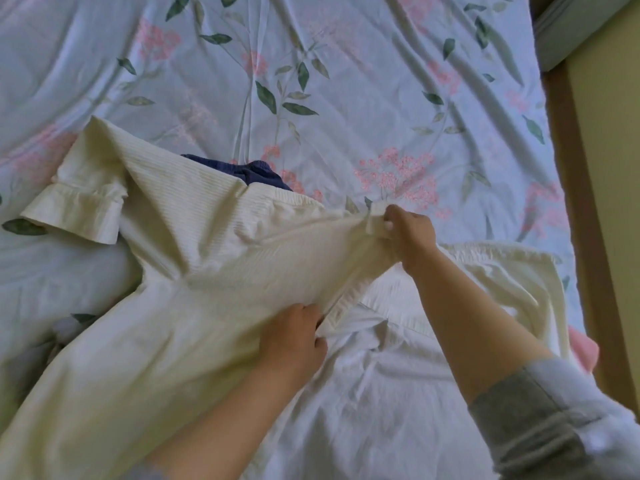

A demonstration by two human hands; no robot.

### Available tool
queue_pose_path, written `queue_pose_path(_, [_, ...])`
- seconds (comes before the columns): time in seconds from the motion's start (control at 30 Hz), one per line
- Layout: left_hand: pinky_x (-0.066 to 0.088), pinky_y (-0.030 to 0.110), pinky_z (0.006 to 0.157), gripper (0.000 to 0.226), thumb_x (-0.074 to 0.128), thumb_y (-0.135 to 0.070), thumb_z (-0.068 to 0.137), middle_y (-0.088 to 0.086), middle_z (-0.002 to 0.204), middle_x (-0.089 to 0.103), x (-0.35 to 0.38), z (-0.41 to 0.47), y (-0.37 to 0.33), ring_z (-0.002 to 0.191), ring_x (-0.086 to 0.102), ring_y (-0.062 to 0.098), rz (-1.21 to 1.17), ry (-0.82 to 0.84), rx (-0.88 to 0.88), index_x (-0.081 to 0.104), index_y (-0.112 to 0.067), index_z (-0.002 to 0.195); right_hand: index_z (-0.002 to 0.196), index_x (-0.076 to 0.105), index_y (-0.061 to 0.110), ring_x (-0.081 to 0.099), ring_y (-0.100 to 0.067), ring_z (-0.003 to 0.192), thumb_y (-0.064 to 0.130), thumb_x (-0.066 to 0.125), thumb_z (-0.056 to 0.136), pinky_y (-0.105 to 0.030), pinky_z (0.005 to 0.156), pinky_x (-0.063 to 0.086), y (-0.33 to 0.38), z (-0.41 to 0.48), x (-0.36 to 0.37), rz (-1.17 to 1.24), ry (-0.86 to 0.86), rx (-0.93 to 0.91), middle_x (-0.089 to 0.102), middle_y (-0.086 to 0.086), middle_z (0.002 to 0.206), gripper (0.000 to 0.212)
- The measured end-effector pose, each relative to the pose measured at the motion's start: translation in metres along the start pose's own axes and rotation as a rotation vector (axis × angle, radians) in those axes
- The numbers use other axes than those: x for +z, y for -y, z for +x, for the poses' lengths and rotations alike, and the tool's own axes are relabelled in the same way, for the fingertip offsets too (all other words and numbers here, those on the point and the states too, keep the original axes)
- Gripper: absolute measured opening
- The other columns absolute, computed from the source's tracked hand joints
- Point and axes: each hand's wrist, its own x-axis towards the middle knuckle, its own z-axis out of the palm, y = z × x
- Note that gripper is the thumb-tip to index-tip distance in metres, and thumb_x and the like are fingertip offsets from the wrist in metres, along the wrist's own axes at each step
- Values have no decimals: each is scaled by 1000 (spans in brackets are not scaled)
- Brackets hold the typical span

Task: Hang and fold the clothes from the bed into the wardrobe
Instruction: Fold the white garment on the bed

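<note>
Cream shirt point(194, 244) lay spread on floral bedsheet point(346, 81). Right hand point(412, 233) pinched its edge, fingers point(390, 213) curled tight; left hand point(294, 337) gripped a fold nearer. Dark blue garment point(252, 171), prob. knit, peeked out behind.

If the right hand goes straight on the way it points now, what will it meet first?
Probably the floral bedsheet, just past the cream shirt that the right hand pinches; depth is unclear.
</note>
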Motion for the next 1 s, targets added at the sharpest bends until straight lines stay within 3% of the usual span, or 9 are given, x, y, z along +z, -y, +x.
queue_pose_path(0.13, [45,29,59,21,70,-36,80,-7,64,57,-23,6,-1,60,54,9,-294,115,104,57,-22,70,76,55,10,49,-25,69,23,55,80,-33,59,37,-22,-5,-27,100,40,144,53,-9,78,13])
queue_pose_path(0.23, [44,26,63,7,67,-24,85,-6,81,58,-49,30,6,61,53,9,-274,-177,160,62,-20,84,91,56,8,50,-30,82,16,54,80,-40,71,38,-34,-3,-27,127,196,220,52,-16,92,13])
queue_pose_path(0.37, [49,39,83,37,59,-21,92,6,131,40,-87,88,17,84,60,26,8,-342,149,51,-15,128,100,64,11,63,-33,94,24,65,86,-43,81,51,-23,9,-11,193,218,111,65,-15,106,19])
queue_pose_path(0.43, [45,41,95,51,57,-20,94,6,145,31,-96,115,22,113,53,29,113,-276,101,40,-15,141,85,67,17,63,-29,88,16,64,88,-42,81,53,-15,16,-7,191,164,15,67,-10,94,4])
queue_pose_path(0.5, [42,42,99,55,56,-23,95,8,148,30,-100,136,30,126,43,30,202,-155,26,34,-16,145,75,65,19,56,-22,72,10,60,90,-35,67,49,-14,24,-7,254,104,-38,61,-4,77,18])
queue_pose_path(0.57, [46,44,94,49,56,-28,94,12,140,34,-101,147,35,118,47,33,238,-135,-69,40,-13,138,76,64,19,51,-18,67,11,57,92,-32,62,45,-20,29,-8,295,26,-63,56,0,71,19])
queue_pose_path(0.67, [48,41,85,44,60,-27,93,16,131,35,-98,153,35,102,51,34,213,-248,-109,44,-6,128,89,64,15,54,-19,73,14,54,96,-35,70,50,-32,31,-1,216,-35,-97,59,1,76,13])
queue_pose_path(0.87, [49,40,88,54,61,-13,90,9,148,23,-89,132,44,97,58,30,-34,-391,41,39,-11,140,101,63,7,58,-21,80,21,54,96,-40,80,52,-35,30,11,27,-151,-221,65,-6,88,18])
queue_pose_path(1.0, [54,38,83,41,61,-6,88,6,141,31,-86,93,61,90,59,18,-203,-527,129,52,-10,129,125,54,16,61,-18,90,36,56,94,-36,78,52,-35,18,9,-6,-122,-220,62,3,103,37])
